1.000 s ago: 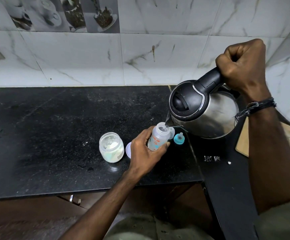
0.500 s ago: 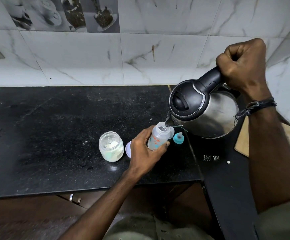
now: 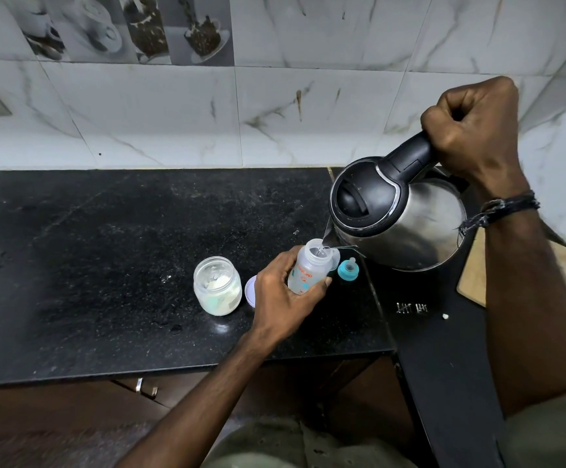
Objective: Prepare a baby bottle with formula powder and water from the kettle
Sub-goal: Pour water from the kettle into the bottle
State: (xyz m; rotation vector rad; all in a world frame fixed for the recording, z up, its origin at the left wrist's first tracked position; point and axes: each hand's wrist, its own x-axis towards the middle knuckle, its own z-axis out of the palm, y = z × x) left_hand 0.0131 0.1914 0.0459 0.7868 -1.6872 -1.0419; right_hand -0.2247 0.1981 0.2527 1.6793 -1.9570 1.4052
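Teal nipple cap (image 3: 348,269) beside bottle (image 3: 309,271).

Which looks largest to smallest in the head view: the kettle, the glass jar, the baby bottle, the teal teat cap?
1. kettle
2. glass jar
3. baby bottle, near the jar's size and partly covered by the hand, so unsure
4. teal teat cap

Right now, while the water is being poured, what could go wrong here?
The baby bottle has a narrow mouth and the kettle pours only a thin stream, so a small wobble could send water over the left hand gripping it. The right hand holds the kettle by the handle's end, so tipping further might gush. The teal nipple beside the bottle could get splashed.
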